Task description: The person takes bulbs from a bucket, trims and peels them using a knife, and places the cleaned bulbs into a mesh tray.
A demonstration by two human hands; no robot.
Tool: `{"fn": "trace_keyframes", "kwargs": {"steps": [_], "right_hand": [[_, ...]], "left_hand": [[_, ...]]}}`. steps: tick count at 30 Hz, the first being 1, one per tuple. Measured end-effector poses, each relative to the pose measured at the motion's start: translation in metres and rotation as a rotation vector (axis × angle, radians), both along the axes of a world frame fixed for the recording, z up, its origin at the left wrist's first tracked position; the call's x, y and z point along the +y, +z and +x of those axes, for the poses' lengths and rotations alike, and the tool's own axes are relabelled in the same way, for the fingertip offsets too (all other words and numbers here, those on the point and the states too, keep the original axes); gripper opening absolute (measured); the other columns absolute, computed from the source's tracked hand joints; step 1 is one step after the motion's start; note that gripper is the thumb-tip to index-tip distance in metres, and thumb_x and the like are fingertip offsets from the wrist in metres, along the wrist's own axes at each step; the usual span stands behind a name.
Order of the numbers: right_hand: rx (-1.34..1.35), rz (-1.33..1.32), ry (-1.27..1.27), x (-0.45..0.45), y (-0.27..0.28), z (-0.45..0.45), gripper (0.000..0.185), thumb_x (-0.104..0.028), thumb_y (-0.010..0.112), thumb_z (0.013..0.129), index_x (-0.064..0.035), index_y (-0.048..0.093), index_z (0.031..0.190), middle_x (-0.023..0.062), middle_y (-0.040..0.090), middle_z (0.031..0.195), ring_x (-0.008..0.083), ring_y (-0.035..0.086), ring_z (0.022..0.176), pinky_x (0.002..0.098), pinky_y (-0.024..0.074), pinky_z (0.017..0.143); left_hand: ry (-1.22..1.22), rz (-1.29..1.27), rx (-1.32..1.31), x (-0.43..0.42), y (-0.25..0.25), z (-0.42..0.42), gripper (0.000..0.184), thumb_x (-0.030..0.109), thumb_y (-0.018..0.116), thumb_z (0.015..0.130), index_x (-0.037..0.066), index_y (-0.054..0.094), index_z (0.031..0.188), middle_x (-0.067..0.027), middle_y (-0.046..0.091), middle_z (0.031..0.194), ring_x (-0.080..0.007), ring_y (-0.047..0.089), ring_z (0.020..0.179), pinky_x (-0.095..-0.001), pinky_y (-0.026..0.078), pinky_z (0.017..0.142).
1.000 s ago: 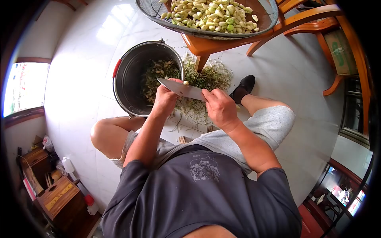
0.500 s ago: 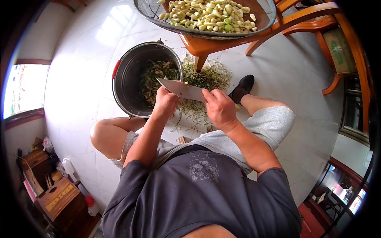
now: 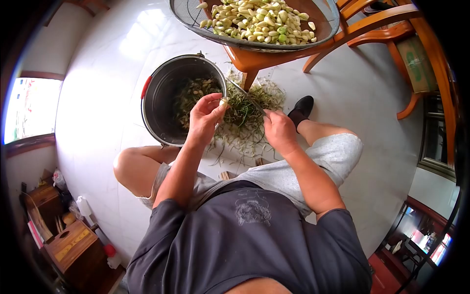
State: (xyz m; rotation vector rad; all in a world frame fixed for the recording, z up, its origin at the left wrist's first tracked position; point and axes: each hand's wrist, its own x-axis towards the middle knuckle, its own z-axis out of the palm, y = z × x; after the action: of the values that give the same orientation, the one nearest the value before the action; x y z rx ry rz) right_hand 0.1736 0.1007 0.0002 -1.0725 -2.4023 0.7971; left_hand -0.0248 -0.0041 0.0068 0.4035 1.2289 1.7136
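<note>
A small pale bulb (image 3: 224, 101) is pinched between the thumb and fingers of my left hand (image 3: 205, 117), beside the bucket's right rim. My right hand (image 3: 280, 131) is closed round the handle of a broad knife (image 3: 248, 97). Its blade now shows nearly edge-on, pointing up and left, apart from the bulb. Left of my hands is the metal bucket (image 3: 155, 108), with trimmings inside. Below the knife a heap of green and straw-coloured trimmings (image 3: 267, 95) lies on the floor.
A mesh basket (image 3: 198, 32) of pale bulbs (image 3: 264, 22) rests on a wooden chair (image 3: 245, 59) ahead. More chair legs and a cardboard box (image 3: 416, 63) are at right. Wooden boxes (image 3: 73, 245) stand at lower left. My shoe (image 3: 303, 105) is beside the heap.
The knife has turned from flat across my left hand to nearly edge-on and moved away from it. My right hand has shifted right. The bulb in my left hand now shows.
</note>
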Motion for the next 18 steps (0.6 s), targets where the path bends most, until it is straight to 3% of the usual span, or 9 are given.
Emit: {"fn": "trace_keyframes", "kwargs": {"steps": [5,8,14,18], "right_hand": [[0.105,-0.081,0.047,-0.004,0.016,-0.004,0.021,-0.012,0.058,0.083,-0.0054,0.067,0.1,0.0151,0.061,0.079,0.0333,0.06,0.074,0.0411,0.0485,0.066],[0.159,-0.134,0.065,-0.007,0.029,-0.007,0.02,-0.009,0.06,0.084,-0.0008,0.065,0.101,0.0169,0.061,0.08,0.0322,0.06,0.073,0.0369,0.0475,0.065],[0.214,-0.105,0.104,-0.013,0.032,-0.009,0.021,-0.01,0.059,0.082,-0.0041,0.066,0.1,0.0149,0.061,0.079,0.0331,0.06,0.069,0.0398,0.0485,0.062],[0.199,-0.086,0.122,-0.018,0.029,-0.012,0.019,-0.01,0.059,0.082,-0.0047,0.066,0.099,0.0142,0.061,0.079,0.0328,0.06,0.07,0.0401,0.0493,0.062]], "left_hand": [[-0.019,0.033,0.088,-0.002,0.001,-0.005,0.023,0.003,0.063,0.086,-0.003,0.054,0.106,-0.0094,0.064,0.088,-0.0138,0.061,0.075,-0.0248,0.05,0.063],[0.065,0.008,-0.001,-0.001,0.005,-0.003,0.019,0.002,0.063,0.085,-0.002,0.054,0.102,-0.0094,0.063,0.088,-0.0155,0.061,0.074,-0.0265,0.052,0.067],[0.112,0.011,-0.261,-0.008,-0.032,-0.018,0.012,-0.001,0.059,0.086,0.001,0.053,0.096,-0.0095,0.061,0.09,-0.0172,0.061,0.079,-0.0302,0.052,0.071],[0.157,-0.02,-0.327,-0.003,-0.021,-0.008,0.013,-0.001,0.062,0.085,0.0,0.053,0.093,-0.0089,0.061,0.086,-0.016,0.061,0.074,-0.0268,0.052,0.066]]}}
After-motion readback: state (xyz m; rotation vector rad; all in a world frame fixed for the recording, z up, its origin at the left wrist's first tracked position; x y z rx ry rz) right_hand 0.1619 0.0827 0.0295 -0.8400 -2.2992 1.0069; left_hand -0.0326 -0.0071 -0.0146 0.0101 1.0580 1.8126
